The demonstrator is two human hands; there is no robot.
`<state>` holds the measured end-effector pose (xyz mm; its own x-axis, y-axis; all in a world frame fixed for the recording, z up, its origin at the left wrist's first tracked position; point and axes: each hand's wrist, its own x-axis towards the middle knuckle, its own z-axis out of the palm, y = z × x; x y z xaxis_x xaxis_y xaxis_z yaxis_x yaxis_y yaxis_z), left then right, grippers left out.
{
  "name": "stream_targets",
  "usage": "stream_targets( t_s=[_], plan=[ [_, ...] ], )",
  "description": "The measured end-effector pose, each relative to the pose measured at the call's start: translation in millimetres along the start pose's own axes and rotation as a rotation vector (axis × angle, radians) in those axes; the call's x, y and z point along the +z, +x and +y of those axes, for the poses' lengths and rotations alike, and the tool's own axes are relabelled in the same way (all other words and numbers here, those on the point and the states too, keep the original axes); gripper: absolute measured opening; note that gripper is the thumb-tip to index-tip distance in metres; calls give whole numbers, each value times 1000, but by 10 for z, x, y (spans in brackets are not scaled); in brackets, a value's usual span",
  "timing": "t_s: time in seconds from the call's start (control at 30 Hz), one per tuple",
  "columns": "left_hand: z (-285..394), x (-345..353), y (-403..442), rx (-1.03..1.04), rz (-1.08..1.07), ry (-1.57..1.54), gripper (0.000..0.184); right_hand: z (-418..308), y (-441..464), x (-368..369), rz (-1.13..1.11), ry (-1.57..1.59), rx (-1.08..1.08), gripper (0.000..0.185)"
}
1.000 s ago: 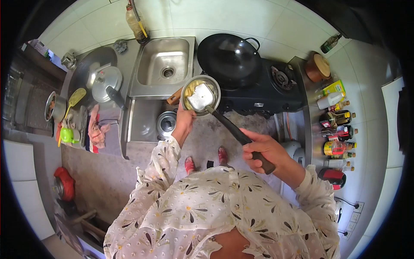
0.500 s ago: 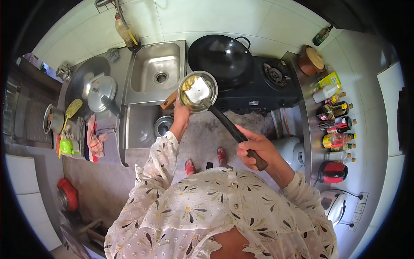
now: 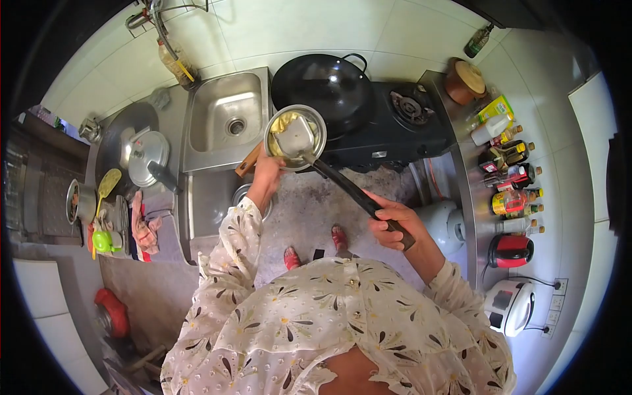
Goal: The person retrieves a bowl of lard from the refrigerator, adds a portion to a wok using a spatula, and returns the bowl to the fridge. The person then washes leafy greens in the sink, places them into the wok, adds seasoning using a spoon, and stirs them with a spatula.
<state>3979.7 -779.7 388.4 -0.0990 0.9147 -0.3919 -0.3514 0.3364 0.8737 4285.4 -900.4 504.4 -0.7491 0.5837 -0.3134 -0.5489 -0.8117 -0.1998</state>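
My left hand (image 3: 266, 176) grips a small metal bowl (image 3: 320, 131) at its near side, in front of the wok. Yellowish food pieces (image 3: 284, 122) lie inside it; I cannot tell their kind. My right hand (image 3: 394, 222) is wrapped around the long black handle of a spatula (image 3: 294, 137), whose broad metal blade is in the bowl, over part of the food. A brown wooden piece (image 3: 247, 160) shows just left of my left hand, its other end hidden. Beyond the bowl sits a black wok (image 3: 319, 82) on the gas stove (image 3: 382, 148).
A steel sink (image 3: 197, 125) lies left of the stove. Farther left are a lidded pot (image 3: 148, 158), a yellow slotted turner (image 3: 108, 183) and cloths (image 3: 145, 224). Several sauce bottles (image 3: 510, 201) and a red kettle (image 3: 512, 251) line the right counter. A gas cylinder (image 3: 438, 227) stands below.
The view has shifted, so the counter and stove sit farther left. The spatula blade has tilted and moved lower in the bowl, showing more yellow food at the far side. Both hands keep their holds.
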Motion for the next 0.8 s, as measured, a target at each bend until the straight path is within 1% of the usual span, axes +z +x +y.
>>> stream_targets(
  t_s=[0.07,0.17,0.47,0.57,0.63,0.8],
  plan=[
    [-5,-27,30,-1,-25,-8,76,-7,-11,-29,-23,32,8,62],
    [32,-29,32,-44,15,27,76,-3,-28,-78,-75,66,18,62],
    [79,-47,76,-82,-49,19,70,21,-103,-370,-208,206,30,63],
    [139,-52,70,-80,-96,36,61,49,-130,-498,-237,238,23,62],
    [196,-12,51,-91,-113,-11,61,83,-139,-591,-254,264,10,62],
    [294,13,93,-142,-148,-24,59,110,-160,-767,-293,320,-2,56]
  ],
)
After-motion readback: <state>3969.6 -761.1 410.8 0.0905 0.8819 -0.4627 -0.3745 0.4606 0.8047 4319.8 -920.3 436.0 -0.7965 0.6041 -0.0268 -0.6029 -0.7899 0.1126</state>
